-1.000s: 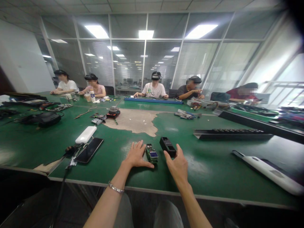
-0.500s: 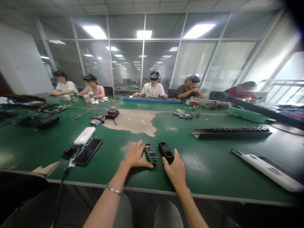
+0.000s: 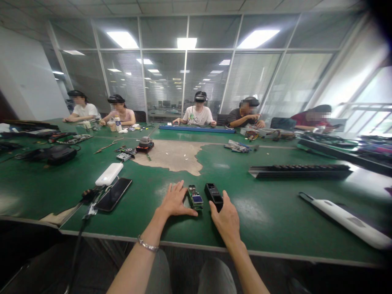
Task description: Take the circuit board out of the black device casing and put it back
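Note:
A narrow green circuit board (image 3: pixel 195 197) with a small blue-grey screen lies on the table in front of me. My left hand (image 3: pixel 175 201) rests on the tabletop at the board's left side, fingers spread and thumb reaching around its near end. Just right of the board lies a black plastic housing (image 3: pixel 213 193) with cut-out openings. My right hand (image 3: pixel 226 214) has its thumb and forefinger on either side of the housing's near end; its other fingers are mostly hidden.
A black phone (image 3: pixel 114 195) and white power bank (image 3: pixel 109 174) with cables lie left. To the right are a black channel strip (image 3: pixel 301 171) and a long white device (image 3: pixel 346 220). Several people sit across the table, one behind a blue bar (image 3: pixel 196 129).
At the far right, a long dark bar has come down lower over the green basket. My hands, the circuit board and the housing have not visibly moved.

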{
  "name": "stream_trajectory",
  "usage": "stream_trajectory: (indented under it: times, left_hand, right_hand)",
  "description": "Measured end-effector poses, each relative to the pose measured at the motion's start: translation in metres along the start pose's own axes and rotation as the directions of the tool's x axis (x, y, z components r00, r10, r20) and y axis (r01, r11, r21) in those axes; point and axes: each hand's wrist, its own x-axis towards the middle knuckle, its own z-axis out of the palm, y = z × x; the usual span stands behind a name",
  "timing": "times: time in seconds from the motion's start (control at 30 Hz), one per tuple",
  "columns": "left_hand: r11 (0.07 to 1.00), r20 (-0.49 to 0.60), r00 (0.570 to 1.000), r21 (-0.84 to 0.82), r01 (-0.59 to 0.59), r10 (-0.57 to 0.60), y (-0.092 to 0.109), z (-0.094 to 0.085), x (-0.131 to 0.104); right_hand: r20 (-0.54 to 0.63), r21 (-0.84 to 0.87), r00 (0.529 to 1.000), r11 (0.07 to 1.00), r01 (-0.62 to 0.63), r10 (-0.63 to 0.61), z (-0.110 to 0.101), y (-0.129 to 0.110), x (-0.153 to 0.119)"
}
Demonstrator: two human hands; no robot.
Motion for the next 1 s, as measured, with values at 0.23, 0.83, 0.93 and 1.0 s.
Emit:
stream_trajectory:
  times: [0.23,0.83,0.93,1.0]
  left_hand:
    - [1.0,-0.006,1.0,-0.017,0.0,0.0,0.0,0.0,0.0]
    - [1.0,-0.018,1.0,-0.017,-0.01,0.009,-0.007,0.009,0.002]
    - [1.0,-0.011,1.0,0.006,-0.006,0.006,-0.01,0.013,0.003]
    - [1.0,-0.006,1.0,0.02,-0.008,0.008,-0.011,0.015,0.004]
  right_hand:
    - [-0.009,0.148,0.998,0.987,-0.059,0.061,-0.021,-0.036,0.01]
    - [0.12,0.061,0.992,0.998,0.027,-0.034,-0.014,-0.084,0.0]
    - [0.13,0.05,0.991,0.998,0.034,-0.041,-0.01,-0.08,-0.006]
    - [0.145,0.045,0.988,0.998,0.037,-0.044,-0.006,-0.077,-0.01]
